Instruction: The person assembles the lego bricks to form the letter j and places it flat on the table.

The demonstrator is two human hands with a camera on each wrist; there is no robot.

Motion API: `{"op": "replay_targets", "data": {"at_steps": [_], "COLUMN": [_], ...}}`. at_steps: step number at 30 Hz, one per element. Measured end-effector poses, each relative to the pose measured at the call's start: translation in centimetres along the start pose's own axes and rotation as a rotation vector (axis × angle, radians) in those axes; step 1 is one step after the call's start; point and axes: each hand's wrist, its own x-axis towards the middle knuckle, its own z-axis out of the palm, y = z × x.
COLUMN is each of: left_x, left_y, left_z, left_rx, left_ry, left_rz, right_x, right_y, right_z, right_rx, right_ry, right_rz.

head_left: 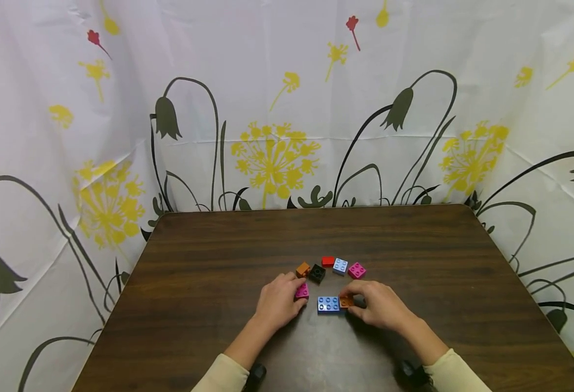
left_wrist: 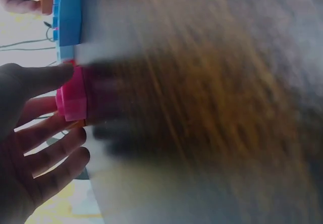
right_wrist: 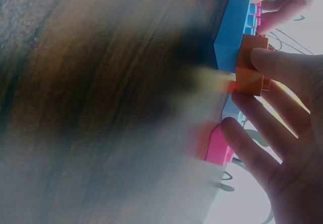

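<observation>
While the left hand (head_left: 279, 300) pinches a pink brick (head_left: 302, 291) on the table (head_left: 193, 272), the right hand (head_left: 380, 305) seems to pinch an orange brick (head_left: 346, 301) (both wrist views blurred) touching the blue brick (head_left: 328, 304).

A dark wooden table (head_left: 208, 261) carries a small arc of loose bricks: an orange brick (head_left: 303, 269), a black brick (head_left: 316, 273), a red brick (head_left: 328, 261), a pale blue brick (head_left: 340, 266). A flowered white curtain (head_left: 277, 109) hangs behind
</observation>
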Motion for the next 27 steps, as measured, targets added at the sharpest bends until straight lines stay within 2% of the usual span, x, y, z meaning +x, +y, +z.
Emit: {"op": "replay_targets", "data": {"at_steps": [9, 14, 21, 27], "left_x": [-0.2, -0.3, -0.3, -0.2], "left_y": [-0.2, -0.1, 1.2, 1.5], "left_z": [0.3, -0.3, -1.4, -1.1], "left_rx": [-0.003, -0.062, -0.182, -0.174], "left_ry": [0.032, 0.036, -0.031, -0.078], "left_rz": [0.007, 0.014, 0.065, 0.111], "right_x": [0.0, 0.0, 0.0, 0.1], "right_y": [0.0, 0.0, 0.1, 0.1], "right_z": [0.1, 0.0, -0.1, -0.1], "right_rx": [-0.006, -0.002, 0.000, 0.011], "right_ry": [-0.011, -0.007, -0.018, -0.020], "right_rz": [0.005, 0.009, 0.013, 0.011]}}
